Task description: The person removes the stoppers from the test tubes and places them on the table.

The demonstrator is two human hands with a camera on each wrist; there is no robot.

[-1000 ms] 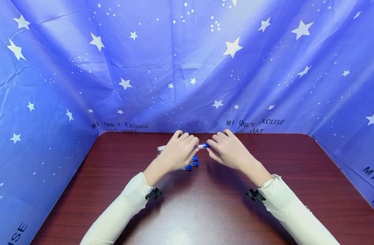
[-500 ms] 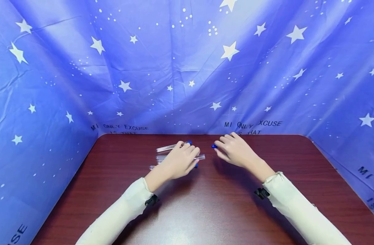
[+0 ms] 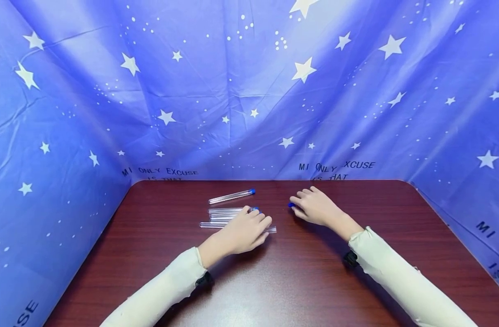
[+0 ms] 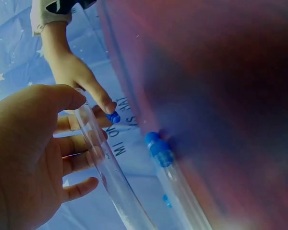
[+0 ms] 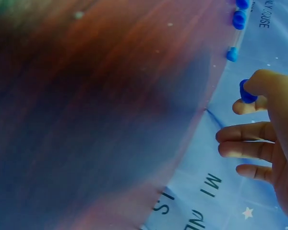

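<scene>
An uncapped clear tube (image 4: 116, 184) is pinched between the thumb and fingers of my left hand (image 4: 26, 148), its open end up by the thumb. In the head view this tube's mouth (image 3: 272, 230) juts out right of my left hand (image 3: 239, 231). My right hand (image 3: 320, 209) pinches a small blue cap (image 5: 248, 92) between thumb and index finger, the other fingers extended. Capped tubes (image 3: 225, 211) lie partly under my left hand, and one more capped tube (image 3: 232, 196) lies apart behind them.
The dark red wooden table (image 3: 249, 290) reaches back to a blue curtain (image 3: 217, 72) with white stars and lettering. The curtain also hangs along both sides.
The cap has come off the tube and moved right with my right hand. My left hand has shifted nearer the front with the open tube, uncovering a capped tube at the back.
</scene>
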